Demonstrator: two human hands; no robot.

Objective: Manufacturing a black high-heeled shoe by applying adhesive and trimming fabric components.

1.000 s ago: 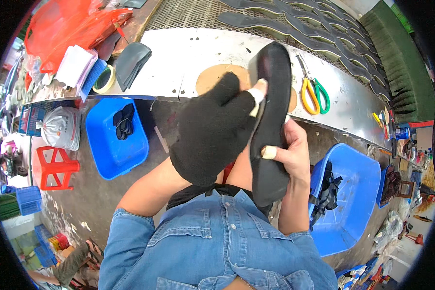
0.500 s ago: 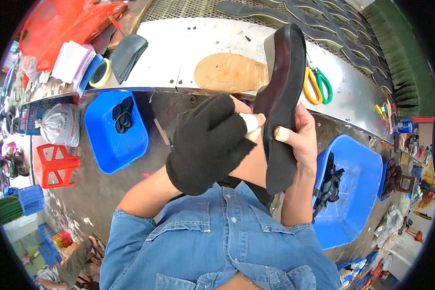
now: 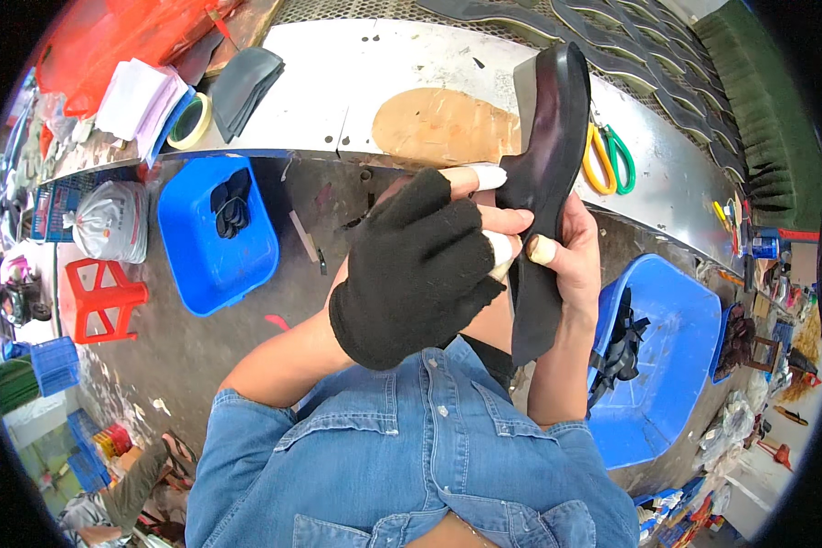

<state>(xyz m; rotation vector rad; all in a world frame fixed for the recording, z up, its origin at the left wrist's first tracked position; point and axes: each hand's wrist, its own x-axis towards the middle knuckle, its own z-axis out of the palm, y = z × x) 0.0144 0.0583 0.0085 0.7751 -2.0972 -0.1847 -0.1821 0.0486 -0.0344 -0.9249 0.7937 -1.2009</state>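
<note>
A dark wedge-heeled shoe sole (image 3: pixel 546 169) is held upright in front of me, its thick heel end pointing away and its thin black end toward my body. My right hand (image 3: pixel 579 260) grips it from the right, with a taped thumb on its face and the fingers behind, mostly hidden. My left hand (image 3: pixel 420 269), in a black fingerless glove with white coverings on some fingertips, presses its closed-up fingers against the sole's left edge, around the middle. Beyond the sole, a tan insole-shaped board (image 3: pixel 443 125) lies on the metal bench.
The bench (image 3: pixel 310 82) carries yellow-and-green-handled scissors (image 3: pixel 610 157), a tape roll (image 3: pixel 192 123), dark sheets (image 3: pixel 245 89) and several soles on mesh (image 3: pixel 648 64). Blue bins (image 3: pixel 219 274) (image 3: pixel 671 365) holding black pieces stand either side. A red stool (image 3: pixel 103 297) is at left.
My left fingers have gone from curled to more stretched out along the sole's edge. The sole and both hands sit slightly farther right in view.
</note>
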